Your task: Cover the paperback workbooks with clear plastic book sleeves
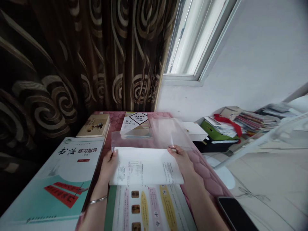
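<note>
Pink counter (209, 184) had phone (237, 213) at right edge. Left hand (108, 165) and right hand (182, 158) were apart, pinching white printed sheet (149, 163) at opposite sides, clear film (121, 139) past its top.

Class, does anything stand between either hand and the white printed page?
Nothing visible does: left hand and right hand grip the white printed page near its far corners; clear plastic sheet shows beyond it.
</note>
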A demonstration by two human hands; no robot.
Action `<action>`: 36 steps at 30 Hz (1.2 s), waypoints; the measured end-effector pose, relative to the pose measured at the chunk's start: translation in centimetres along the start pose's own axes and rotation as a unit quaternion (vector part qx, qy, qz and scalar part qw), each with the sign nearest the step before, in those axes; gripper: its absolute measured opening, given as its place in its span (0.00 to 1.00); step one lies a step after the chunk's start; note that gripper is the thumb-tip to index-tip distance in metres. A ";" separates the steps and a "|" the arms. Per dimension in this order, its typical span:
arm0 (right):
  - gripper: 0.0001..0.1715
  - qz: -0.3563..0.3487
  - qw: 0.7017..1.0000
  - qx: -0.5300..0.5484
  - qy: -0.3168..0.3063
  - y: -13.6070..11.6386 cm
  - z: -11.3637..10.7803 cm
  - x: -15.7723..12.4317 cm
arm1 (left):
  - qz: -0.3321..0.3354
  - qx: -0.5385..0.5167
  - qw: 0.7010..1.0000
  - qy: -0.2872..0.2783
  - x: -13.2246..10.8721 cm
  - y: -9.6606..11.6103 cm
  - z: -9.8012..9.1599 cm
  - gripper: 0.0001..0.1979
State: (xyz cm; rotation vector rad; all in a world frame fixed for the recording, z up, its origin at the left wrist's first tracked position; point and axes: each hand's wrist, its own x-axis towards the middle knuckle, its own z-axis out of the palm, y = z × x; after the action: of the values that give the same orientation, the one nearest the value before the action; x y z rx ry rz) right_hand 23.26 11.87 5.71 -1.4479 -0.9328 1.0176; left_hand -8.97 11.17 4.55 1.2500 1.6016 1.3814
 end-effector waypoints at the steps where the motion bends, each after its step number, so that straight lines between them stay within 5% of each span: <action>1: 0.23 -0.001 1.000 -0.014 -0.001 -0.2 0.0 -0.2 | -0.002 -0.006 1.000 -0.005 -0.1 0.1 0.0 0.25; 5: 0.18 -0.008 0.997 -0.074 0.003 -1.0 0.0 -0.7 | -0.025 -0.030 0.999 -0.032 -0.3 0.0 0.1 0.23; 11: 0.20 -0.020 0.996 -0.087 -0.006 -0.4 -0.2 -0.7 | -0.066 -0.024 0.998 0.008 0.0 -0.5 -0.2 0.19; 24: 0.24 -0.050 0.994 -0.092 -0.036 -0.7 -0.5 -0.4 | -0.064 -0.065 0.996 -0.020 -0.4 0.3 -0.1 0.17; 36: 0.15 -0.054 0.994 -0.087 -0.022 0.3 -0.2 -0.3 | -0.046 -0.037 0.998 -0.032 -0.3 0.4 0.0 0.22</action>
State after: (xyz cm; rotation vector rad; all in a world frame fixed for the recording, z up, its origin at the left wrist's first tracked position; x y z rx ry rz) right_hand 23.40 11.47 5.47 -1.5053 -1.1446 0.9091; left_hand -8.78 10.88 4.88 1.1510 1.5305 1.3178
